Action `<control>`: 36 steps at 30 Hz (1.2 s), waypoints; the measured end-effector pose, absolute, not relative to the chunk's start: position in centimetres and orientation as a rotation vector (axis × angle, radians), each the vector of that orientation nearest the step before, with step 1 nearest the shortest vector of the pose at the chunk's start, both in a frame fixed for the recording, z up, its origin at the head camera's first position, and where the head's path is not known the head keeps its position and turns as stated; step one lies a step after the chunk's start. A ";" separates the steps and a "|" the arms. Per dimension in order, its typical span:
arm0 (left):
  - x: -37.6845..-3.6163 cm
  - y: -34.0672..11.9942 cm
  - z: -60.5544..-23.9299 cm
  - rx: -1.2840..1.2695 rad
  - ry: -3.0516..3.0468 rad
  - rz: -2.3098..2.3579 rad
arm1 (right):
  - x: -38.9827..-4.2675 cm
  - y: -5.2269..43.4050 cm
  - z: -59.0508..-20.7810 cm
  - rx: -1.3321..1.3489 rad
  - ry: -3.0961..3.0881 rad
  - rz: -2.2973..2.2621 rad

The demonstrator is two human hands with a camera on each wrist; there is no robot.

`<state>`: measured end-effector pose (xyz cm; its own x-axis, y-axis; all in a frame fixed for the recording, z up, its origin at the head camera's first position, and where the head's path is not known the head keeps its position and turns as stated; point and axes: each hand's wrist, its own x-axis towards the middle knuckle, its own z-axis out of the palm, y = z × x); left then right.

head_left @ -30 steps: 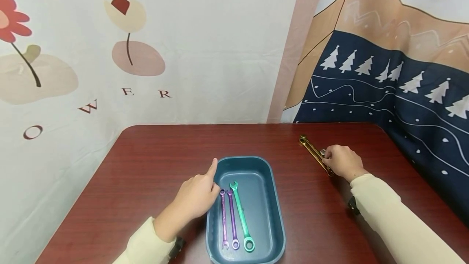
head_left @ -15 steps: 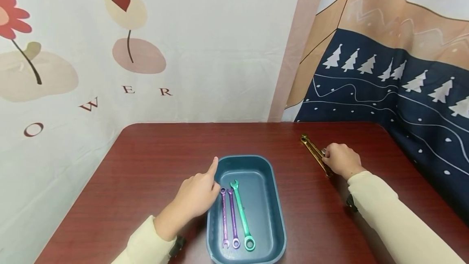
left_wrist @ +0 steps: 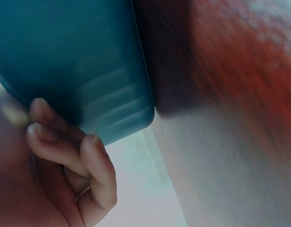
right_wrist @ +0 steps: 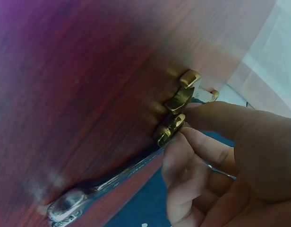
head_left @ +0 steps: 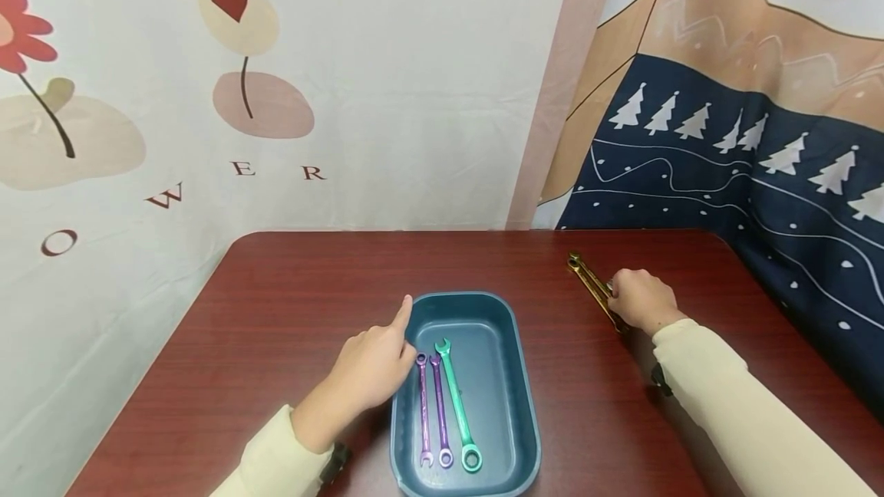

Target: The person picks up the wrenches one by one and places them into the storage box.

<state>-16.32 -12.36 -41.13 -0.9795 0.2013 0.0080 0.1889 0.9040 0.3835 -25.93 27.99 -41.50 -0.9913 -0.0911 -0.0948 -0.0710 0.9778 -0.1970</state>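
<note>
Glossy gold wrenches [head_left: 591, 283], slim and straight, one pinched in right hand [head_left: 644, 300], blue tray [head_left: 493, 397] against left hand [head_left: 371, 365], whose grip is unclear.

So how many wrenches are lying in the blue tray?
3: in the tray, a purple wrench at left, a second purple wrench beside it, and a green wrench to their right. None seems hidden, though the left hand covers some rim.

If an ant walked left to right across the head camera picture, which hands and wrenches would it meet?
Left hand, first purple wrench, second purple wrench, green wrench, a gold wrench, right hand.
</note>
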 end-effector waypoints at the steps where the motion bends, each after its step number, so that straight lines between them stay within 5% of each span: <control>1: -16.3 -12.4 -41.1 0.311 3.035 0.605 | -25.9 27.9 -41.5 -0.122 3.017 -0.290; 36: -16.2 -12.3 -41.1 0.321 3.044 0.615 | -26.2 28.0 -41.0 -0.078 2.887 -0.297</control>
